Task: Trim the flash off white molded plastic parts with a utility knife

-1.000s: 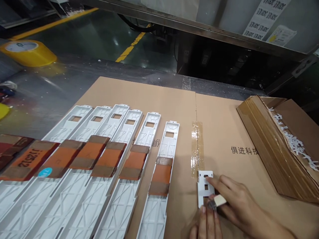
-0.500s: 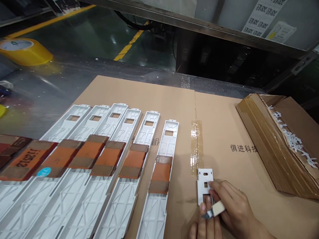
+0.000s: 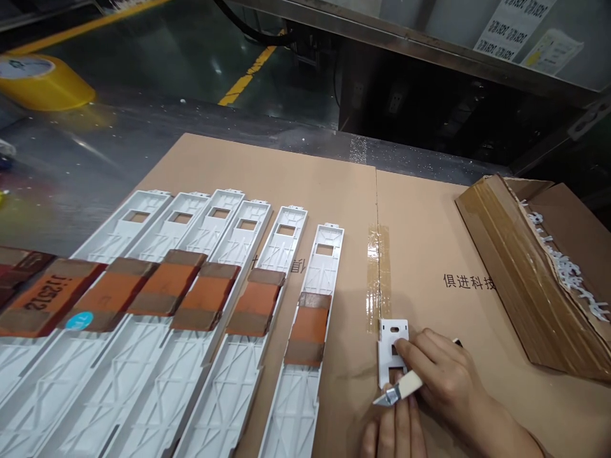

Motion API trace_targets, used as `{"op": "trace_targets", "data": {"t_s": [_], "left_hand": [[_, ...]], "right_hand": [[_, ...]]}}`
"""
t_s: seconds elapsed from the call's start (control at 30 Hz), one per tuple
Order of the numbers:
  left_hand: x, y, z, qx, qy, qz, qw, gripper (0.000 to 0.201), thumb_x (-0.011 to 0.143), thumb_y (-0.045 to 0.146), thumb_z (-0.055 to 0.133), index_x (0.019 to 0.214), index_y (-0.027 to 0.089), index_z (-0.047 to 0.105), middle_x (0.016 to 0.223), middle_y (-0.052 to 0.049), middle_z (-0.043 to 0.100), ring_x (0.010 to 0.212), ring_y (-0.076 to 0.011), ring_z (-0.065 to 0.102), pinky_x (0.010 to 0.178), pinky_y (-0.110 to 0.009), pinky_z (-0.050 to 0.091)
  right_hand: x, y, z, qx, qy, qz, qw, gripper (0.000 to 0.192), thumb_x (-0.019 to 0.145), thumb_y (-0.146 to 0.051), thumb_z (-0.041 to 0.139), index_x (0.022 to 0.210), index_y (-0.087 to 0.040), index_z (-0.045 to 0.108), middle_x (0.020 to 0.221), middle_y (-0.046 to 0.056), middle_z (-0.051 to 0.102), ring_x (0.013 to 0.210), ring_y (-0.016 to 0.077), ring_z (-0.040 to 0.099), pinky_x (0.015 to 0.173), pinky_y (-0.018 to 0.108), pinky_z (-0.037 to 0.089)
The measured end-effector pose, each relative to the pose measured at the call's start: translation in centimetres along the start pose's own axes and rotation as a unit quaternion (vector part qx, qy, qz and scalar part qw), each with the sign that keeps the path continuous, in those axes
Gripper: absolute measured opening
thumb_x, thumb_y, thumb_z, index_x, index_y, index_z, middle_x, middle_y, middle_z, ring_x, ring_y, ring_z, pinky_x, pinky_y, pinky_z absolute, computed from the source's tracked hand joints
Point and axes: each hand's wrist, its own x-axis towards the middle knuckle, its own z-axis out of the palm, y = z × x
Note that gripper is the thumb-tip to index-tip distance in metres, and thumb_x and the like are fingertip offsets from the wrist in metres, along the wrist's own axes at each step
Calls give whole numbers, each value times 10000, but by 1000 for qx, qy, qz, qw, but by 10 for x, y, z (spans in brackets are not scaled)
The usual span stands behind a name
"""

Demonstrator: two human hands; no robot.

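1. The right hand (image 3: 446, 381) is closed around a knife (image 3: 398, 391); its blade tip lies at the lower left edge of a small white plate (image 3: 392, 343).
2. The plate lies flat on the cardboard (image 3: 429, 242) covering the tabletop, just right of a tape strip (image 3: 375, 280).
3. The left hand (image 3: 394, 429) lies with fingers stretched flat, pressing just below the plate, holding nothing.
4. A row of long white trays (image 3: 305, 356) with brown blocks (image 3: 308, 327) lies to the left.
5. A box (image 3: 520, 280) stands at the right.

Both hands bare: left hand (image 3: 392, 434) and right hand (image 3: 442, 375) ungloved; no sleeves, rings or watch visible
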Motion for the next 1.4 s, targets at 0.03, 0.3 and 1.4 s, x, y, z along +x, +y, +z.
{"op": "trace_targets", "data": {"t_s": [0.03,0.3,1.4], "left_hand": [[-1,0,0,1,1,-2,1000,479,969,193,224,785,160,665,692,-25,712,744,-144,578,672,-339,346],[-14,-2,0,0,-28,18,999,356,880,158,334,893,164,690,867,-67,730,1240,-200,478,830,-351,363],[6,-12,-28,-35,-145,59,987,387,883,229,348,1060,113,673,1126,-71,687,1101,-187,548,780,-351,360]], "right_hand": [[1,0,0,4,-13,5,1000,97,855,-97,535,915,-140,598,685,41,575,620,157,482,552,277,409],[-6,5,1,127,-3,83,988,138,890,-63,446,934,-175,514,763,32,592,668,137,535,585,255,449],[47,14,-31,169,-245,242,923,138,774,-71,507,794,-196,562,646,-36,620,543,100,533,514,206,379]]}}
